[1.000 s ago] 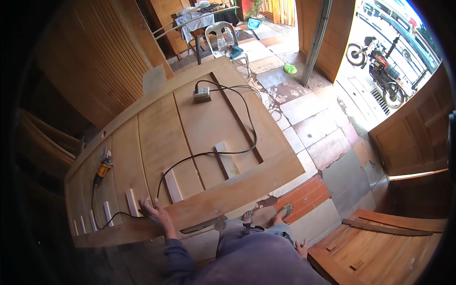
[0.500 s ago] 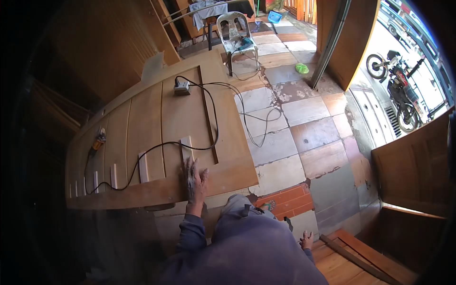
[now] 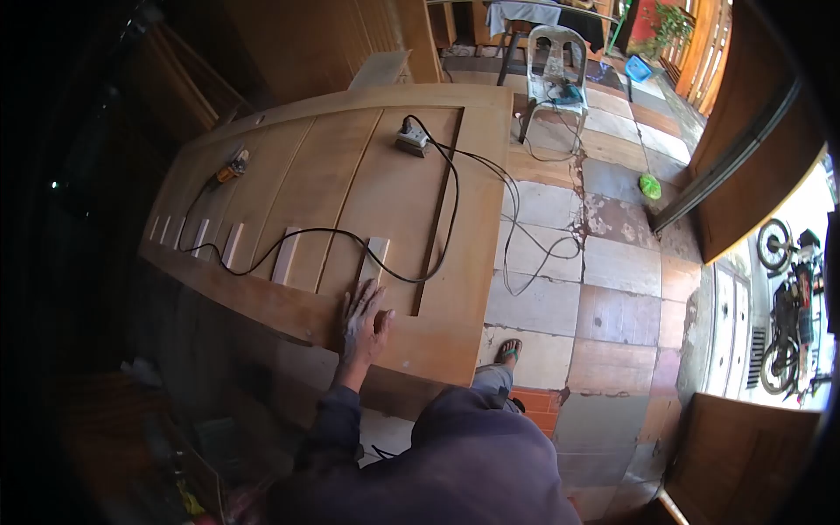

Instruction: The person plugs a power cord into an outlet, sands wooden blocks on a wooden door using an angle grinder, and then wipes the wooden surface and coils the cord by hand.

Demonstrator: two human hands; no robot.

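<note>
My left hand (image 3: pixel 363 322) rests on the near edge of a large wooden door panel (image 3: pixel 451 350), fingers stretched out and holding nothing. Its fingertips are by the end of a pale wood strip (image 3: pixel 374 256). Several similar strips, such as this one (image 3: pixel 285 255), lie in a row along the near side of the panel. A black cord (image 3: pixel 337 231) loops over them. It links an orange-and-black power tool (image 3: pixel 232 167) with a white socket box (image 3: pixel 412 137), both lying on the panel. My right hand is out of view.
A plastic chair (image 3: pixel 557 66) with a teal power tool (image 3: pixel 567 94) stands beyond the panel. More cord (image 3: pixel 525 249) trails over the tiled floor (image 3: pixel 617 311). A green bundle (image 3: pixel 649 185) lies near a tall wooden panel (image 3: pixel 744 166). Motorcycles (image 3: pixel 792 306) stand outside at right.
The view has swung left and moved along the panel. My left hand stays on the panel's edge, now nearer its corner. My right hand has left the view, and a sandalled foot shows further forward.
</note>
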